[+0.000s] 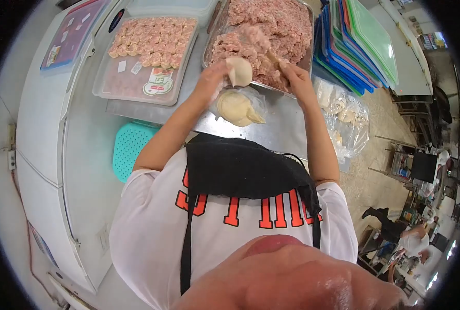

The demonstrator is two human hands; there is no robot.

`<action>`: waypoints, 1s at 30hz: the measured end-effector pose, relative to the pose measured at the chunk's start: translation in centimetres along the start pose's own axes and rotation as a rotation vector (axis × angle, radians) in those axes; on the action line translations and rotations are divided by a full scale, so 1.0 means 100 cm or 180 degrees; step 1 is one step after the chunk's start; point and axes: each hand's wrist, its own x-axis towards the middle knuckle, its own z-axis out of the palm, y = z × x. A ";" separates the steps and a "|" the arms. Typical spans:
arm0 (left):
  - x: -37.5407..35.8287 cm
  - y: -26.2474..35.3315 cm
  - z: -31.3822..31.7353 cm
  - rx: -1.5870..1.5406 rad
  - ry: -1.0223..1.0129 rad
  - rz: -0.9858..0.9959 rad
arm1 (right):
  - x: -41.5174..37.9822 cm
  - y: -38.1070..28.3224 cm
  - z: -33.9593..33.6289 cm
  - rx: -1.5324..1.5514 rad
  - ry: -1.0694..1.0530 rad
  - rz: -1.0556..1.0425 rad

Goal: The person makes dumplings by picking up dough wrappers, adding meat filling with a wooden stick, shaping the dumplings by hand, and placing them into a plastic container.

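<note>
My left hand (212, 77) holds a round, pale dumpling wrapper (239, 72) by its edge. My right hand (298, 81) is closed round a flat wooden stick (273, 58), with a lump of minced meat on its far end. Both hands are at the near edge of a metal tray (311, 31) heaped with pink minced meat (292, 23). Just below my left hand, a stack of wrappers (236, 108) lies on a clear plastic bag (259, 101). To the left, a plastic box (106, 85) carries rows of small meat-filled dumplings (155, 39).
A stack of coloured plastic lids (356, 46) stands right of the tray. Below it is a clear bag of pale pieces (346, 116). A turquoise perforated basket (129, 150) sits left, under the metal table's edge (152, 112). Another person (413, 240) is far off at right.
</note>
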 end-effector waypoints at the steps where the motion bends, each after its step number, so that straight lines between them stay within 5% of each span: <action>1: 0.005 0.012 0.005 -0.0729 -0.0215 -0.0146 | -0.006 -0.009 0.002 0.0138 0.0218 -0.0180; 10: 0.045 0.025 0.055 -0.1147 0.0275 0.0004 | -0.034 -0.036 0.001 0.0100 0.0396 -0.0398; 14: 0.046 0.031 0.078 -0.1814 -0.0033 0.0218 | -0.025 -0.001 0.005 -0.1878 0.0799 -0.1809; 18: 0.049 0.019 0.065 -0.2130 0.0763 -0.0123 | -0.040 -0.028 -0.011 -0.3039 0.0170 -0.1185; 21: 0.060 0.002 0.049 -0.2069 0.0701 0.0030 | -0.063 -0.066 -0.005 -0.4025 0.0120 -0.0580; 24: 0.055 0.010 0.054 -0.1972 0.0783 -0.0123 | -0.059 -0.041 0.007 -0.3479 0.0326 -0.1284; 30: 0.054 0.032 0.050 -0.1831 0.0977 -0.0147 | -0.070 -0.083 -0.002 -0.3923 0.0253 -0.1038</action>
